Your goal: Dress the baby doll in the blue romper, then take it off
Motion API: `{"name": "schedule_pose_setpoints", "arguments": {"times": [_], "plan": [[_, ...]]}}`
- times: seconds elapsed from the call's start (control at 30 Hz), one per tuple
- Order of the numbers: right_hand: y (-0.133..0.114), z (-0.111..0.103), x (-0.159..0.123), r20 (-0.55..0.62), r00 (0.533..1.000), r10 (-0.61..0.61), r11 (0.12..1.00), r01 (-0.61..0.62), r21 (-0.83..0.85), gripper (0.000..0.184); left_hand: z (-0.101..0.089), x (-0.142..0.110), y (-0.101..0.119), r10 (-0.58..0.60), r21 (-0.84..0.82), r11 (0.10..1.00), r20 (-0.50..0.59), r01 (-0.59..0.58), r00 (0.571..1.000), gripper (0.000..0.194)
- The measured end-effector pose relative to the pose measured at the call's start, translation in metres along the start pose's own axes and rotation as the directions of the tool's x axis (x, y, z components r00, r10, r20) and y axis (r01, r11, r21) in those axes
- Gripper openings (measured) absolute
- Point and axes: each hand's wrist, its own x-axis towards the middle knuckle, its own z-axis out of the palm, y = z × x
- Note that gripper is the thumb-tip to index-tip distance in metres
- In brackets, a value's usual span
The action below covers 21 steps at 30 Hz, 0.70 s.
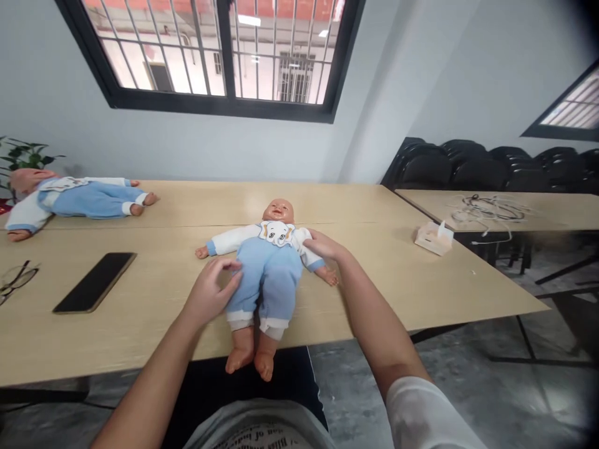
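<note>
A baby doll (269, 268) in a white and light blue outfit lies face up on the table, its bare feet sticking out past the near edge. An elephant-face bib covers its chest. My left hand (214, 288) is beside the doll's hip, thumb and fingers apart, fingertips at the blue trousers. On the other side, my right hand (325, 244) rests against the white sleeve of the doll's arm, its fingers stretched out. The underside of this hand is hidden.
A second doll (88, 196) lies at the far left by a plant (28, 154). A smartphone (96, 284) and glasses (17, 279) are on the left of the table (365, 299). A tissue box (434, 239) stands right, with cables (489, 209) and stacked chairs (468, 165) beyond.
</note>
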Motion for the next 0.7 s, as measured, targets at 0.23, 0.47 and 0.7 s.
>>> {"name": "schedule_pose_setpoints", "arguments": {"times": [0.23, 0.47, 0.7], "plan": [[-0.099, 0.08, -0.109, -0.191, 0.906, -0.377, 0.883, 0.288, -0.371, 0.044, -0.02, -0.082, -0.012, -0.061, 0.202, 0.979, 0.264, 0.007, 0.962, 0.007], [-0.142, 0.198, -0.191, 0.064, 0.834, -0.548, 0.659, 0.478, -0.58, 0.032, -0.014, -0.075, -0.005, -0.025, 0.349, 0.935, 0.232, -0.059, 0.972, 0.003], [-0.123, 0.206, -0.174, -0.029, 0.851, -0.524, 0.679, 0.397, -0.617, 0.018, -0.014, -0.085, -0.008, 0.2, 0.302, 0.923, 0.152, -0.239, 0.968, 0.005]]}}
